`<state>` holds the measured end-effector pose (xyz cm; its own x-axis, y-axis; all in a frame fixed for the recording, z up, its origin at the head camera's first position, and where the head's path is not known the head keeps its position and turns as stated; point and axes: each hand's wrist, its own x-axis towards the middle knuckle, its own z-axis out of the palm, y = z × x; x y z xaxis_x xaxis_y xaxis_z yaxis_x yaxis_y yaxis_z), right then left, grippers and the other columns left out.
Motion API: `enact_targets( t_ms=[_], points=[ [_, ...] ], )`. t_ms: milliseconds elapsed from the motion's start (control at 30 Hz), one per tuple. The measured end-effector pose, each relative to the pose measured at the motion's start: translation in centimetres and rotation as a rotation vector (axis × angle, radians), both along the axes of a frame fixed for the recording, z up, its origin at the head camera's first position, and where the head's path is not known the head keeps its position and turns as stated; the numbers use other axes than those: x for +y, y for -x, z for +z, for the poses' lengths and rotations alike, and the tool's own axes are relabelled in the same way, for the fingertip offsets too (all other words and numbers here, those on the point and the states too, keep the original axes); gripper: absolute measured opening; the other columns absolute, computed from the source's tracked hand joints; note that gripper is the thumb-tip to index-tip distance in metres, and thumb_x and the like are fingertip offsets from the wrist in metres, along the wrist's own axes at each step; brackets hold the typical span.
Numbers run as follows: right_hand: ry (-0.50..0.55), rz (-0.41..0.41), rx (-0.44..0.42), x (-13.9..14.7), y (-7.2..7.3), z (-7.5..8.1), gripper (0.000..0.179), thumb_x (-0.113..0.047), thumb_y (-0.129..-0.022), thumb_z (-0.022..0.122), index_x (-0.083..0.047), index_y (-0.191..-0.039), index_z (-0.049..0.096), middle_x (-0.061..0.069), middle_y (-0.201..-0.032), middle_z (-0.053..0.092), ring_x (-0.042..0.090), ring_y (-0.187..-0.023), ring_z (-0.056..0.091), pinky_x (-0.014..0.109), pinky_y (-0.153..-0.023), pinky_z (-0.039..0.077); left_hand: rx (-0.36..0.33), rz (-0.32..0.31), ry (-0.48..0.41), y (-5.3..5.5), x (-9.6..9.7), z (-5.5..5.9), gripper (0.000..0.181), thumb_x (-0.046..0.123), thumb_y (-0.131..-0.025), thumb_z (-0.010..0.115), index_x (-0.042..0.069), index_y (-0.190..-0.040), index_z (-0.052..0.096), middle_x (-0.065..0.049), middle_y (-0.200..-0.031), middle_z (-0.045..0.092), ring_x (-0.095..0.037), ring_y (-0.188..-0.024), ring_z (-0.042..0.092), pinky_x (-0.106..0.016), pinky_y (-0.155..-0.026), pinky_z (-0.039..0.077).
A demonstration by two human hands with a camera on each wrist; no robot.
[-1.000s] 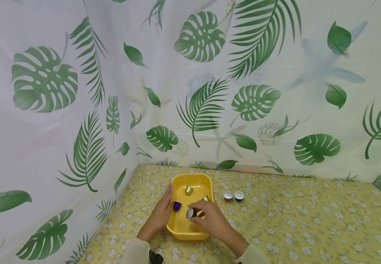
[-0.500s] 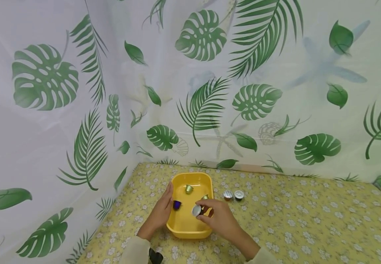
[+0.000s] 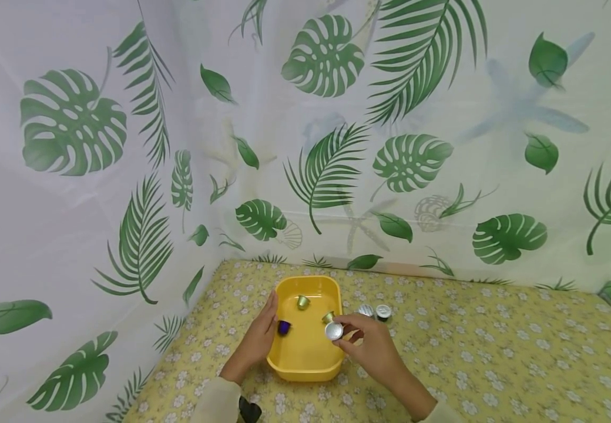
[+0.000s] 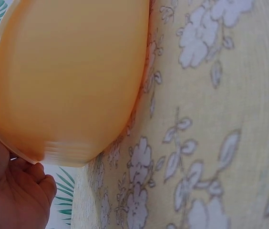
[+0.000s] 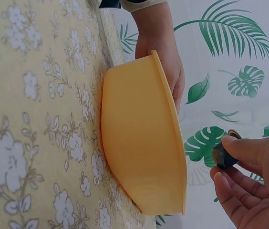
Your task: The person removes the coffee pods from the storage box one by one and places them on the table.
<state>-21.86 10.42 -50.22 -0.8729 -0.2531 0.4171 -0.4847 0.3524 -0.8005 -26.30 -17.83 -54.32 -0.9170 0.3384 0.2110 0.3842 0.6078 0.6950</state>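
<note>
My right hand (image 3: 375, 346) pinches a dark coffee capsule (image 5: 224, 155) between thumb and fingertips. Its silver lid faces me in the head view, over the right rim of a yellow plastic tub (image 3: 305, 367). My left hand (image 3: 259, 333) grips the tub's left side at the rim; the left wrist view has its fingers (image 4: 34, 179) curled there. Inside the tub lie a green capsule (image 3: 302, 302) at the back, a purple capsule (image 3: 284, 328) at the left and another green capsule (image 3: 328, 317) at the right, partly hidden by the held one.
Two capsules stand lid up on the flowered tablecloth (image 3: 474, 352) just right of the tub: a silver-lidded one (image 3: 366, 310), partly behind my right hand, and a white-lidded one (image 3: 383, 312). Leaf-print curtains (image 3: 337, 194) close off the back and left side.
My right hand has moved right with the dark capsule, from over the middle of the tub to its right rim. The left hand has kept its place on the tub.
</note>
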Motion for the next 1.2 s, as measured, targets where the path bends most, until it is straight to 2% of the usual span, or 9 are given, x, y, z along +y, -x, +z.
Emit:
enact_targets(
  t_ms=[233,500,667,933,1200],
  points=[
    [0.031,-0.06,0.061,0.8,0.4,-0.6,0.043,0.003,-0.077,0.086,-0.015,-0.115,0.076,-0.002,-0.102,0.072,0.012,-0.086,0.069,0.027,-0.067,0.06,-0.011,0.01,-0.005,0.2,0.0,-0.2,0.055,0.007,-0.112,0.032,-0.002,-0.161,0.01,-0.011,-0.169,-0.002,-0.034,-0.155,0.008,-0.053,-0.122,0.016],
    [0.008,-0.123,0.078,1.4,0.6,-1.0,0.043,0.003,-0.076,0.087,-0.009,-0.116,0.076,-0.001,-0.099,0.071,0.015,-0.084,0.069,0.026,-0.065,0.059,-0.015,0.001,-0.011,0.0,0.0,0.3,0.055,0.012,-0.113,0.031,0.0,-0.162,0.009,-0.01,-0.168,-0.002,-0.033,-0.155,0.007,-0.053,-0.122,0.016],
    [0.004,-0.155,0.083,1.9,0.6,-1.5,0.04,0.001,-0.077,0.087,-0.007,-0.114,0.076,0.0,-0.093,0.07,0.016,-0.078,0.067,0.027,-0.063,0.058,-0.014,-0.002,-0.005,-0.1,0.0,0.2,0.055,0.009,-0.112,0.032,-0.001,-0.161,0.009,-0.011,-0.168,-0.002,-0.034,-0.155,0.008,-0.053,-0.122,0.016],
    [0.011,-0.19,0.053,2.6,1.2,-2.9,0.041,0.004,-0.075,0.087,-0.002,-0.115,0.075,0.004,-0.092,0.071,0.012,-0.075,0.067,0.023,-0.064,0.058,-0.019,-0.003,-0.017,0.0,0.0,0.1,0.055,0.008,-0.112,0.032,0.0,-0.162,0.009,-0.011,-0.169,-0.002,-0.034,-0.155,0.008,-0.054,-0.122,0.016],
    [-0.005,-0.226,-0.053,3.1,1.6,-3.9,0.04,0.002,-0.078,0.086,-0.004,-0.115,0.075,0.005,-0.094,0.072,0.012,-0.075,0.068,0.022,-0.065,0.058,-0.029,0.003,-0.014,0.0,0.0,0.1,0.055,0.01,-0.113,0.032,0.001,-0.162,0.009,-0.009,-0.169,-0.002,-0.033,-0.155,0.007,-0.053,-0.122,0.016]
  ],
)
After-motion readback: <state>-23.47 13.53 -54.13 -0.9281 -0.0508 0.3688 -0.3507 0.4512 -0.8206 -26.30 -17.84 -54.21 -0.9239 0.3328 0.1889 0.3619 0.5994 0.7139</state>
